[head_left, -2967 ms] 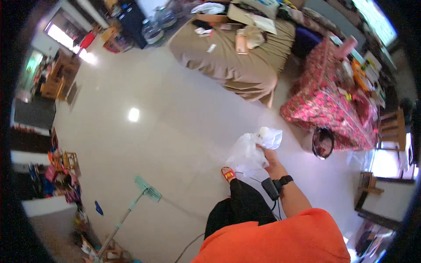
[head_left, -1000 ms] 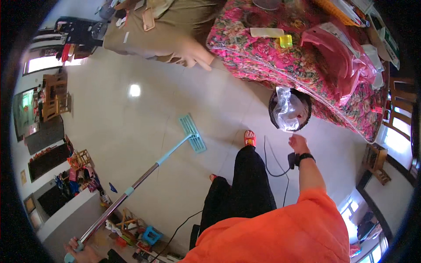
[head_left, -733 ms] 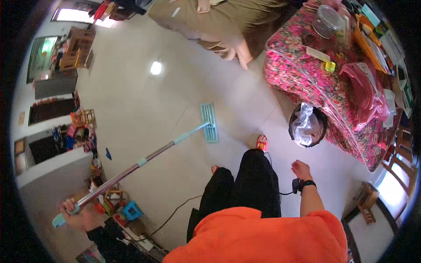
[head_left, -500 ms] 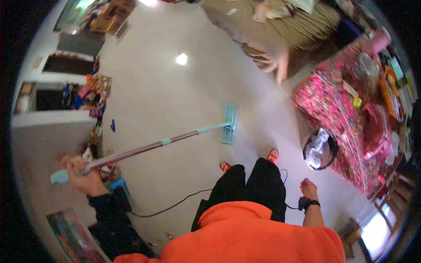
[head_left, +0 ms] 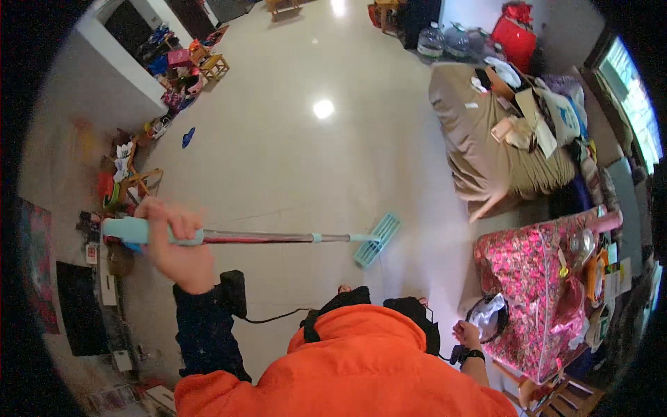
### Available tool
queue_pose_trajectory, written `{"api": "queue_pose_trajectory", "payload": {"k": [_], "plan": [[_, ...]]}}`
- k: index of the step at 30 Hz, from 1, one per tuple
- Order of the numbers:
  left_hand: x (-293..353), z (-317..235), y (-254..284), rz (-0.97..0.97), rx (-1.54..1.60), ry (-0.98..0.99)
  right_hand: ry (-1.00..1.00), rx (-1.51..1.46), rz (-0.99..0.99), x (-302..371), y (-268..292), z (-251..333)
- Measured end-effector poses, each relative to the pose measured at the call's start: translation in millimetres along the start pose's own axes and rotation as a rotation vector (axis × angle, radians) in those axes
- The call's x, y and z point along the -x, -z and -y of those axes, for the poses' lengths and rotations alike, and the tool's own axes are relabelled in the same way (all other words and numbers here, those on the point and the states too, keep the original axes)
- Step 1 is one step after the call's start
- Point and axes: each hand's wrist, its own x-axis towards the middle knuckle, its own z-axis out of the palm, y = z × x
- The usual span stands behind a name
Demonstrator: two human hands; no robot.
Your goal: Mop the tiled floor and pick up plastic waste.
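My left hand is wrapped round the pale turquoise grip of a flat mop. Its silver pole runs rightward across the view to a slatted turquoise mop head, which lies slanted on the floor ahead of my feet. Low on the right hangs my right hand, loosely curled with nothing seen in it, a dark band on its wrist. Beside that hand stands a dark-rimmed waste bin with a plastic liner, partly overlapped by the hand.
A table with a pink floral cloth and a brown-covered sofa stand on the right. Water bottles are beyond the sofa. A blue slipper lies on the floor at left, near small wooden stools. A black cable trails beside me.
My view has shifted, showing more of the far room. The mop head has turned from nearly upright to slanted, and the pole now lies almost level. My left hand keeps its grip.
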Motion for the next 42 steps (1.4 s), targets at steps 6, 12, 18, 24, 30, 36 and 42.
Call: {"api": "queue_pose_trajectory", "payload": {"k": [6,12,18,24,30,36,42], "plan": [[-44,-57,57,0.196,0.092,-0.066,0.043,0.038,0.000,10,-68,25],[-67,-66,85,0.133,0.017,-0.172,0.137,0.192,0.087,23,-155,101],[-95,-47,83,0.123,-0.082,-0.240,0.259,0.436,0.133,-26,-249,186],[-125,-20,56,-0.030,-0.249,-0.336,0.311,0.637,0.446,-46,-408,269],[-148,6,27,-0.171,-0.374,-0.345,0.227,0.832,0.910,10,-594,283],[-173,37,31,-0.192,-0.338,-0.281,-0.414,0.630,1.017,48,-702,200],[-210,54,87,0.067,-0.126,-0.082,-0.531,0.132,0.836,64,-763,103]]}}
